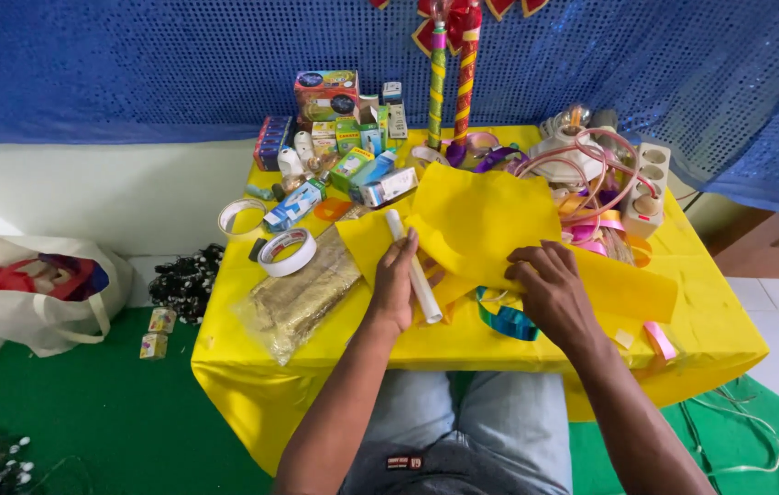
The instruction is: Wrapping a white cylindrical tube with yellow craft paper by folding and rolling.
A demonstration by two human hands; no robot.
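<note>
jeans (463,412) nearest the lens, person seated at a low table (252,367) under a yellow cloth. left hand (396,284) grasps a white tube (412,266), fingers curled round it; tube lies diagonal on the near-middle of the table, its far end poking out past the fingertips. right hand (550,289) is pressed down on yellow paper (490,225), fingers bent and pinching the near edge. paper is flat-ish with one fold showing, touching the tube on its left side.

progress, my read: early. tube looks bare, paper not yet wound on it, no tape applied that i can see. tape roll (287,250) sits just left of the left hand, untouched. teal ribbon (507,319) lies loose between the hands at the table edge. glitter bag (302,298) left of the tube, still sealed by the look of it. small boxes (344,137) and a power strip (648,188) crowd the back.
</note>
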